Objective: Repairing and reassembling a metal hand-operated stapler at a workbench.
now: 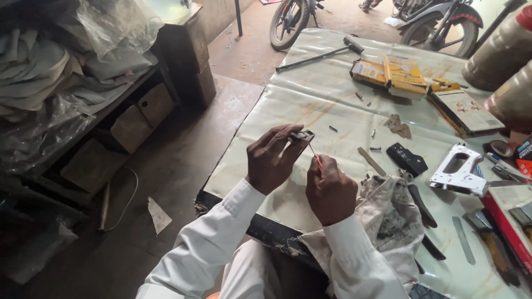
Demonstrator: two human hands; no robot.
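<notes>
A: Start with the big things. What lies on your surface (310, 94)?

B: A pale plastic sheet covers it. At two o'clock from your hands sit yellow boxes (390, 73); at three o'clock lies a white staple gun (459, 169), its body apart from a black part (407, 159) just beside it. A dirty rag (388, 216) rests at four o'clock, touching your right sleeve. A long-handled hammer (321, 55) lies at twelve o'clock, well apart.

A: And your hands?

B: Your left hand (272, 158) is closed around a small dark metal piece (302, 135), pinched at the fingertips above the near edge of the surface. Your right hand (330, 191) is curled tight on a thin red-handled tool (316, 158), its tip meeting the piece.

A: How far along does it look?

B: I judge you are mid-way. The staple gun looks opened, small screws (375, 148) and a flat strip (371, 161) lie loose at two o'clock, nothing is refitted. The small piece seems under work; reassembly is all left.
</notes>
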